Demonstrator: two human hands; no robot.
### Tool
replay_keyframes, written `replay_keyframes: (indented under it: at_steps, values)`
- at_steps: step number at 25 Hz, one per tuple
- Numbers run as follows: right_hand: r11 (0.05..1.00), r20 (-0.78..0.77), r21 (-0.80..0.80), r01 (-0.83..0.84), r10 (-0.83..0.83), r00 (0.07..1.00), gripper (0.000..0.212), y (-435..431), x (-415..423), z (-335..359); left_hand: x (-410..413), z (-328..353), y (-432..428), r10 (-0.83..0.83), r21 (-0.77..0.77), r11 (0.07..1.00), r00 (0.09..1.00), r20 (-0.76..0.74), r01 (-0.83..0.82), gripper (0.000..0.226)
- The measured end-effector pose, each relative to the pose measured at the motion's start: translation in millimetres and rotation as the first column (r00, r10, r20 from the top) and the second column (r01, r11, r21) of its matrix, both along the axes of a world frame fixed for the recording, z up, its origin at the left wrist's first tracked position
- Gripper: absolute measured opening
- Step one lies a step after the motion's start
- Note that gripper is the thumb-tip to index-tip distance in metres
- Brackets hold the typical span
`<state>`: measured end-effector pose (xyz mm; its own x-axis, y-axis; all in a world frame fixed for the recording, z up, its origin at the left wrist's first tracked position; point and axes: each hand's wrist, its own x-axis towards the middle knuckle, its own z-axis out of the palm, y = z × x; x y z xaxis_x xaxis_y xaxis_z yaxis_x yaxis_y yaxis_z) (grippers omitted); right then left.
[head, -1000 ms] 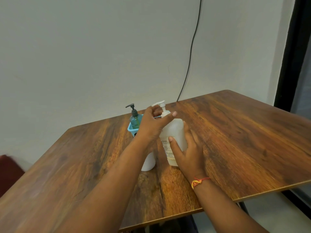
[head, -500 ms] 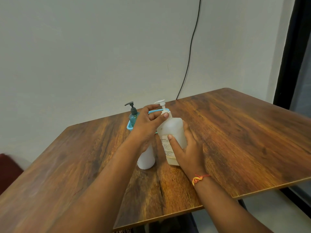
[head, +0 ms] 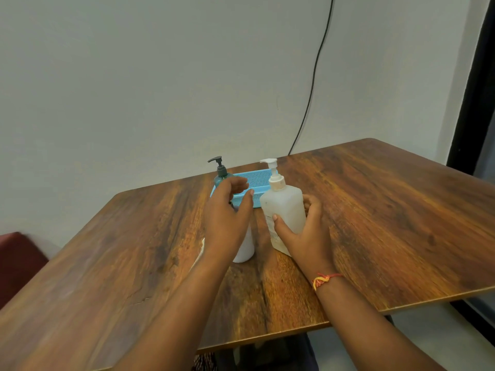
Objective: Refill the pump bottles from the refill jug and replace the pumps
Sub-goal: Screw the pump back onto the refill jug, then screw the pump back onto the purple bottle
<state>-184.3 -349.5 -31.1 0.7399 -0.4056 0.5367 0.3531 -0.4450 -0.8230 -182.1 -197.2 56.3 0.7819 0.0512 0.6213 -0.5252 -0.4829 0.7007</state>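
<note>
Three bottles: teal bottle (head: 220,178), white bottle (head: 245,250), clear bottle (head: 284,207) gripped by right hand (head: 305,236); left hand (head: 227,218) spread.

Soft, rather dim indoor light leaves the wall (head: 134,76) a flat grey and casts only faint shadows on the counter (head: 375,223), whose near left part shows a pale sheen. The left hand (head: 227,212) is smeared with motion blur; the wide lens bows the counter's edges.

A wood-grain table (head: 375,210) stands against a pale wall (head: 134,76), with a black cable (head: 313,89) running down behind it. A blue mesh basket (head: 258,179) sits near the table's far edge, and a dark red seat (head: 18,261) shows at left.
</note>
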Motion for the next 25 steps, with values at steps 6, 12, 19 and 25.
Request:
replay_keyframes:
  at_steps: [6,12,19,25]
  values:
    - [0.997,-0.042,-0.052,0.051,-0.054,0.998,0.099,0.8,0.5,-3.2,7.1,-31.8,53.8,0.215,-0.09,0.971,0.972,-0.095,-0.223,0.018]
    - [0.929,0.208,-0.124,0.349,-0.32,0.924,0.098,6.8,-8.0,2.8,29.5,-74.0,92.9,0.329,0.169,0.944,0.848,-0.415,-0.284,0.011]
    - [0.893,0.387,-0.436,0.114,0.072,0.919,0.05,43.5,-41.6,23.4,49.6,-79.3,94.2,0.436,0.475,0.857,0.774,-0.46,-0.201,0.033]
    - [0.9,0.011,-0.436,-0.026,0.035,0.999,0.07,77.3,-31.3,15.3,47.4,-79.2,96.4,0.355,0.28,0.929,0.804,-0.478,-0.244,0.025]
